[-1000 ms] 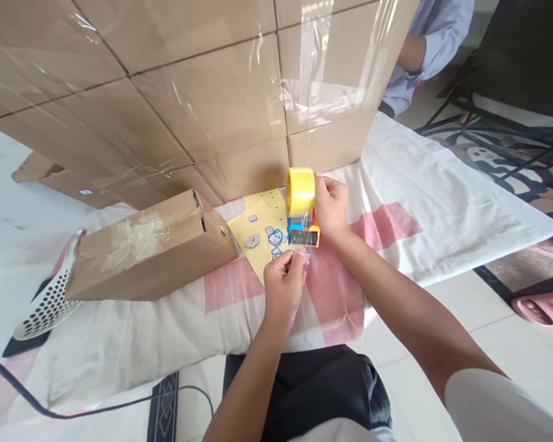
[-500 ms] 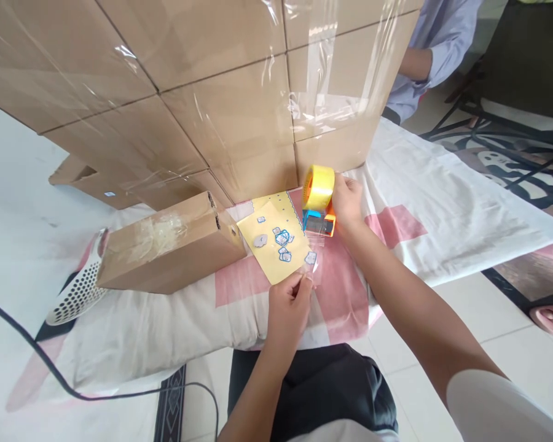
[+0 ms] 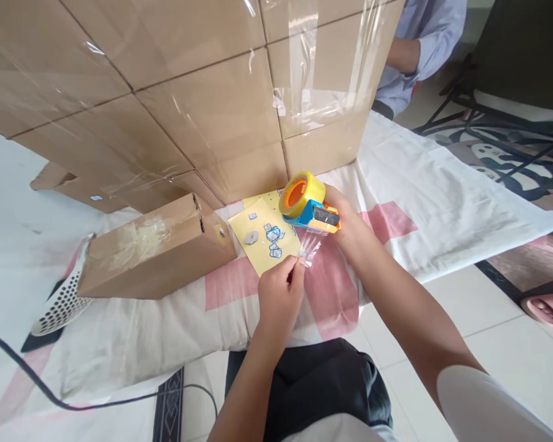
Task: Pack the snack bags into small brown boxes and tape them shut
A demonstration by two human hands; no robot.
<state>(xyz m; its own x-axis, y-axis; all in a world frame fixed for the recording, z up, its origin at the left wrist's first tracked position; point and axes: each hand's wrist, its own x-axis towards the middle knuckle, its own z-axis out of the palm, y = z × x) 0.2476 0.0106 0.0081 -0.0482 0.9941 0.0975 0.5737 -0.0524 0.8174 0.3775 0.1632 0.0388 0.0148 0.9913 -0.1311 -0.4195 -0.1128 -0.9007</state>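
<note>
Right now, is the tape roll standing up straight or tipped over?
Tipped. The tape dispenser in the right hand leans left, so the roll's orange core faces up. The left hand pinches the clear tape strip pulled from it.

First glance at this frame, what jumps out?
The yellow tape dispenser at centre, gripped by the right hand, with a clear tape strip pinched by the left hand. Behind it rises a wall of stacked cardboard boxes under clear film. A small brown box lies to the left, beside a yellow sticker sheet.
</note>
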